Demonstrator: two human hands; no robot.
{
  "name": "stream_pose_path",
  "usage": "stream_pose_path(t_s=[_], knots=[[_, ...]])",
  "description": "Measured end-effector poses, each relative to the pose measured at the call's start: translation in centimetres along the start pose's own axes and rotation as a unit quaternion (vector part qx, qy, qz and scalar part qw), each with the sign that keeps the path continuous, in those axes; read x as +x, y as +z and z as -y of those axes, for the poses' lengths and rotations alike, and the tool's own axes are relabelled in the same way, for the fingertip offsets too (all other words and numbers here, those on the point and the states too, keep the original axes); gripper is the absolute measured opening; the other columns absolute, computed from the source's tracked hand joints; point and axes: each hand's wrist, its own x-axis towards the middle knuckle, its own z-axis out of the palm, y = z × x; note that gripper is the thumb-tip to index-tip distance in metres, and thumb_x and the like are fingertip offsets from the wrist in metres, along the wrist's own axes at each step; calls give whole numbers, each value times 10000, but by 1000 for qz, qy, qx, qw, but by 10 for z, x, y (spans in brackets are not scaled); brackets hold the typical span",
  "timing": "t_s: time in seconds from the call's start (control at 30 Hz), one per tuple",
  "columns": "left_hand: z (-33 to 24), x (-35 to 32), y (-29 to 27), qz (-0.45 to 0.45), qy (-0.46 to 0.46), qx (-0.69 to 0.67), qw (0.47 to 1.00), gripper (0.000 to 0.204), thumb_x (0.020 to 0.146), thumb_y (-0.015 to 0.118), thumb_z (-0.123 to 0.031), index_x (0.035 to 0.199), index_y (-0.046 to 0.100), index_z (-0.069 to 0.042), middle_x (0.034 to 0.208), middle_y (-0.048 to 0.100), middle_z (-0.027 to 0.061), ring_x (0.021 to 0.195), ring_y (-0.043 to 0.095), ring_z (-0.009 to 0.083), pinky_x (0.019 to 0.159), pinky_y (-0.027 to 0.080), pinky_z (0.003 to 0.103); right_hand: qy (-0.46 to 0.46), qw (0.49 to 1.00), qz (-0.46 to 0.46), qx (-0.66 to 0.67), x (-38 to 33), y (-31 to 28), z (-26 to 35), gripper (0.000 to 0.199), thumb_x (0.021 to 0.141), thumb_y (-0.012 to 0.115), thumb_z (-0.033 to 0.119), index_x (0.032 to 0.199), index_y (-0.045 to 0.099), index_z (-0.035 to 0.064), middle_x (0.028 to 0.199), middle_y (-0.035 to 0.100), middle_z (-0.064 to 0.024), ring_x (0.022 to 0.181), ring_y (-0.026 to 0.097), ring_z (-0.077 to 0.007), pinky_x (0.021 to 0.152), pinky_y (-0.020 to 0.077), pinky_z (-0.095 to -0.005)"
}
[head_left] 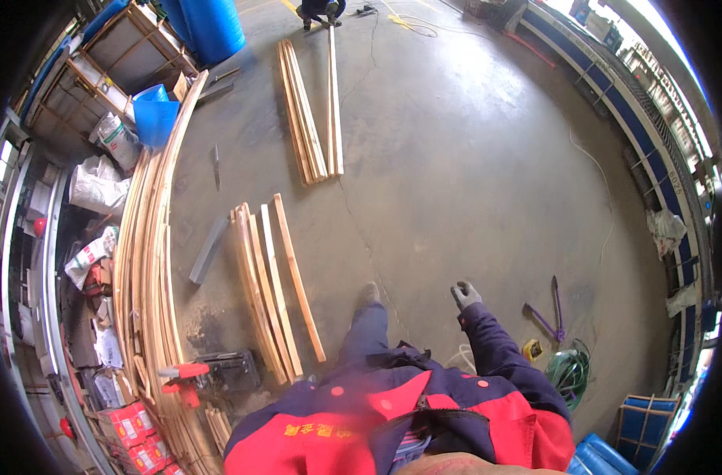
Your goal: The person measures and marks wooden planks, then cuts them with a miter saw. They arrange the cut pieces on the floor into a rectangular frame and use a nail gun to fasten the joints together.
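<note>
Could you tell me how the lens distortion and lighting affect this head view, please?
Head view: fisheye bends the long wooden strips at left into an arc, with dark corners at the rim; daylight glares at upper right; the concrete floor is evenly lit; the gloved right hand is sharp.

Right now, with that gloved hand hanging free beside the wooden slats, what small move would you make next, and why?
Probably a step forward and left, bending toward the near bundle of wooden slats. The right hand, in a grey glove, hangs at the person's side holding nothing, and the left hand is out of view. The slats lie loose on the concrete floor just ahead of the foot, closer than the purple cutters.
</note>
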Motion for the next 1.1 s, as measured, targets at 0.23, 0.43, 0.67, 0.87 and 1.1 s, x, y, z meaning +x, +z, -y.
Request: stream_pose_path(t_s=[0.23,0.43,0.67,0.87,1.1], knots=[[-78,110,-162,12,42,33,999,460,995,464,-315,1384,633,-135,1426,610,167,1322,571,376,1158,370,552,207,978,8,-30,44,-62,-18,537,899,728,441,1207,678,4,1049,746,-199,949,715,-300,850,565,-422],[-168,220,-288,-124,130,-38,983,471,1015,431,-297,1420,600,-126,1493,545,172,1376,515,387,1200,315,541,234,970,54,-19,97,-87,-60,368,971,664,370,1133,644,40,732,664,-93,655,653,-207,527,504,-396],[-235,211,-208,-192,-41,-206,959,564,1021,424,-327,1529,454,-81,1596,415,212,1470,387,440,1227,276,557,191,957,212,-55,265,-187,-19,295,990,653,349,1089,643,72,675,609,-57,608,600,-180,485,454,-374],[-347,101,-104,-77,-119,-215,966,686,985,487,-393,1565,378,-42,1594,399,245,1472,358,486,1194,345,552,167,954,245,-48,461,-204,88,237,1007,643,332,1051,642,99,627,562,-26,567,554,-157,450,412,-355],[-464,68,-55,-27,-107,-231,967,633,976,510,-373,1521,434,-59,1536,450,251,1406,427,484,1144,403,544,92,980,152,87,660,-185,160,196,979,729,320,1047,653,153,628,495,-4,517,506,-171,456,394,-345]])
